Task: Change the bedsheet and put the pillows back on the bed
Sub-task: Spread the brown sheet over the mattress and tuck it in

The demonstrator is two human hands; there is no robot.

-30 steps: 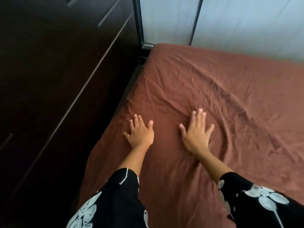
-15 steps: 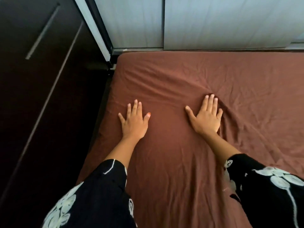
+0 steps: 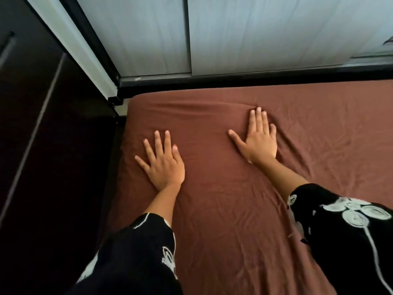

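Note:
A brown bedsheet (image 3: 223,209) covers the mattress and fills most of the view, with fine creases across it. My left hand (image 3: 163,162) lies flat on the sheet near the bed's left edge, fingers spread and straight. My right hand (image 3: 258,139) presses flat on the sheet farther up, its fingertips close to the far edge, with a fold of cloth bunched to its right. No pillow is in view.
A dark wardrobe (image 3: 42,145) stands tight along the bed's left side. Pale sliding panels (image 3: 255,35) with a dark bottom rail (image 3: 255,79) run along the far edge of the bed. A narrow gap (image 3: 119,128) lies at the far left corner.
Both hands have slid up the sheet toward the far edge, the right one farther. The view has swung so the far edge and panels sit straight ahead.

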